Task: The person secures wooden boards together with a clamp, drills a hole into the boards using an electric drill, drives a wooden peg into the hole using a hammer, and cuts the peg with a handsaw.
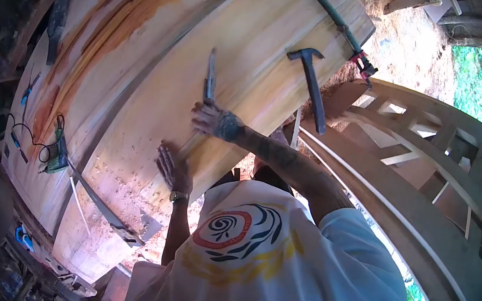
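Observation:
My left hand [174,168], with a watch at the wrist, lies with its fingers stretched out over a wide wooden board [153,104]. Just beyond it, my right hand [217,121] is closed at the lower end of a slim, pointed metal tool [211,75]. The tool points away from me over the board, and its exact kind is unclear. Sawdust and small chips lie around my left hand. A claw hammer [313,89] rests toward the board's right side, its handle reaching past the edge.
A bar clamp [323,1] crosses the far end of the boards. Lower left lie a green tool [57,151] with a dark cord and a long dark bar [104,207]. To the right stands a curved, slatted wooden frame [412,192].

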The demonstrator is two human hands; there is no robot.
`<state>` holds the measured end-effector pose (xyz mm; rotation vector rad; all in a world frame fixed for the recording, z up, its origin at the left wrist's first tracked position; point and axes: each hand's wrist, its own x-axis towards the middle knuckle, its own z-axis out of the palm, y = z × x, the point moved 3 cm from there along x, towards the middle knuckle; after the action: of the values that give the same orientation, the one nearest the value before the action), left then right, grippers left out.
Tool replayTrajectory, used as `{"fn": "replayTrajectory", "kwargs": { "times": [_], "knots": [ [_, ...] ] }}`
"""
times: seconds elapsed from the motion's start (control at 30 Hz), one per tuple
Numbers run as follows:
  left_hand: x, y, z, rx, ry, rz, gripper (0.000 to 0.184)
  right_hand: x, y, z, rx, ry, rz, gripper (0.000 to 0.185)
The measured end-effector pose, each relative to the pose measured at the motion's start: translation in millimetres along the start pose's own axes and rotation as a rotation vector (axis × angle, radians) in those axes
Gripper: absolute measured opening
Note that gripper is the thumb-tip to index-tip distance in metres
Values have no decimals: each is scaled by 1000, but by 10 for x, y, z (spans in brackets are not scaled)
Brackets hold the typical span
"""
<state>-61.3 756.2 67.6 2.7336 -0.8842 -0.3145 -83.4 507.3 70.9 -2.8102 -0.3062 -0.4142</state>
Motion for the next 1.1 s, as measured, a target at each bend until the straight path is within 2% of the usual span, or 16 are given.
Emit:
{"fn": "replayTrajectory", "kwargs": {
  "times": [0.03,0.13,0.2,0.27,0.33,0.4,0.47,0.5,0.6,0.63,0.73,0.83,0.93,1.03,1.07,1.1],
  "knots": [
    [-44,-119,-103,6,-7,-11,80,-50,-61,54,18,123,126,36],
    [-207,-449,-103,70,-3,20,79,-198,-40,-354,-75,23,401,43],
    [-246,-506,-120,22,1,12,79,-500,194,-745,143,209,729,53],
    [-174,-373,-133,-30,14,-32,77,-1130,488,-1081,-29,437,958,57],
    [-69,-194,-128,-74,20,-118,75,-1772,685,-1292,-284,461,1412,56],
    [251,148,-109,-144,98,26,70,-2327,908,-1284,-211,320,1615,57],
    [682,758,-173,-212,158,200,68,-2823,1226,-889,280,381,1591,63],
    [903,1056,-131,-173,173,274,67,-2989,1351,-659,344,398,1531,68],
    [1581,2023,62,-318,57,470,67,-2881,1447,-975,388,37,1602,62],
    [1805,2282,194,-298,33,510,66,-2856,1398,-1088,331,99,1581,53],
    [2349,3038,659,-250,-59,615,67,-3050,1233,-1396,580,161,1583,47],
    [2773,3810,1022,-135,-98,677,69,-3533,890,-1251,752,457,1651,39],
    [3043,4500,1358,92,-32,669,72,-4075,754,-1000,961,333,1946,41],
    [3190,5024,1484,169,39,592,73,-4615,908,-110,995,272,2121,42],
    [3222,5092,1510,185,62,580,73,-4698,1068,42,1255,227,2176,38],
    [3254,5163,1548,199,86,569,73,-4737,1191,101,1423,317,2207,33]
  ]
}}
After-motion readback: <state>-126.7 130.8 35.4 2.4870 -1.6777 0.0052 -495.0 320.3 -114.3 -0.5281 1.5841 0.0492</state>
